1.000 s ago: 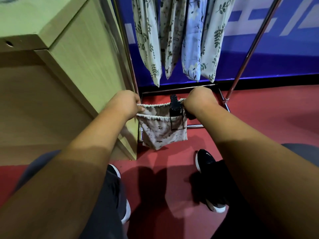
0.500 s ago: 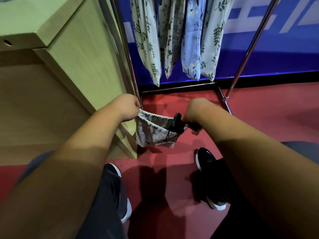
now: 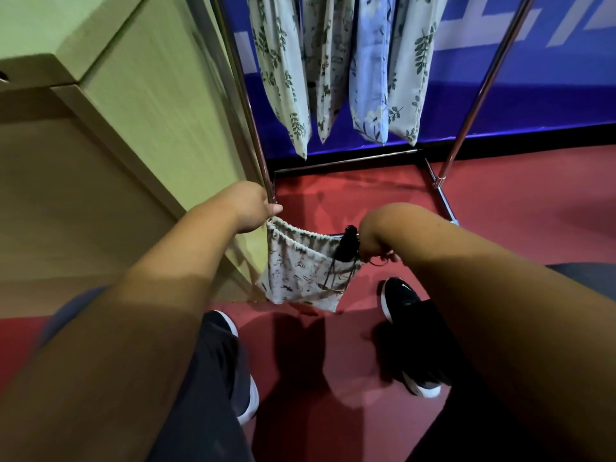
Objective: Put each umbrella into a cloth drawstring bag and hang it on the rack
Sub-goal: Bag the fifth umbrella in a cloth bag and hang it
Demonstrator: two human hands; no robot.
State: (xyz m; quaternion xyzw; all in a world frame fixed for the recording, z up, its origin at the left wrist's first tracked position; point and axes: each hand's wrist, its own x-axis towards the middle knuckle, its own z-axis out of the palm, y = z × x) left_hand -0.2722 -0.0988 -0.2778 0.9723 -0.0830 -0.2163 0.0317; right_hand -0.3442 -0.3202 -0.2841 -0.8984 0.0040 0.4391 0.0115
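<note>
A pale patterned drawstring bag (image 3: 300, 278) hangs between my two hands above the red floor. My left hand (image 3: 253, 206) grips the gathered left end of its mouth. My right hand (image 3: 370, 240) grips the right end, with a dark cord loop trailing from its fingers. A black umbrella handle (image 3: 348, 245) sticks out of the bag's mouth beside my right hand; the remainder of the umbrella is hidden inside. Several filled floral cloth bags (image 3: 336, 68) hang from the metal rack (image 3: 473, 91) behind.
A light wooden cabinet (image 3: 126, 105) stands close on the left, next to the rack's left post. The rack's base bars (image 3: 440, 198) lie on the red floor (image 3: 520, 195). My black shoes (image 3: 410, 331) stand below the bag. A blue wall runs behind.
Both hands have lowered with the bag and spread its mouth wider. The umbrella handle has tipped toward my right hand and sits lower in the bag.
</note>
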